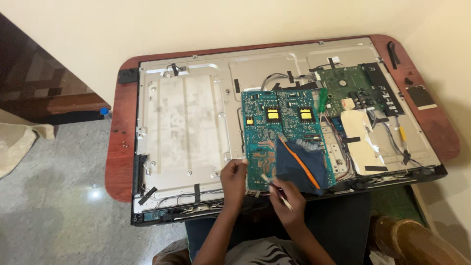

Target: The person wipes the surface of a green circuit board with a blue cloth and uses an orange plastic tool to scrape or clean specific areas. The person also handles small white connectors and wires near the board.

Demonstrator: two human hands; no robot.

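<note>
While you sit at the near edge of the opened flat-panel set, this is how the frame reads.

Left hand (234,177): lower centre; your fingers are closed on the lower-left corner of the teal circuit board (274,132), pinching its edge.

Right hand (287,198): just right of the left one; fingers wrapped around a thin pale tool (275,190) whose tip points up-left onto the board's bottom edge.

Circuit board: centre of the frame, lying solder-side up on the metal back panel (189,122); teal-green with fine silver traces, two yellow rectangles near its top and a smaller yellow patch at its left edge, copper-toned areas low on the left.

Pouch: a dark blue fabric pouch (300,166) with an orange zipper line covers the board's lower-right corner, touching it.

Edges: the panel's near rim runs just above your wrists; its far rim sits close to the wall at the top of the frame. A red-brown table (120,147) shows as a strip down the left and curves round the upper right.

Open room: bare grey sheet metal left of the board; right of it lies a green main board (351,88), white tape and wiring, packed close.

Floor: speckled grey, lower left.
</note>
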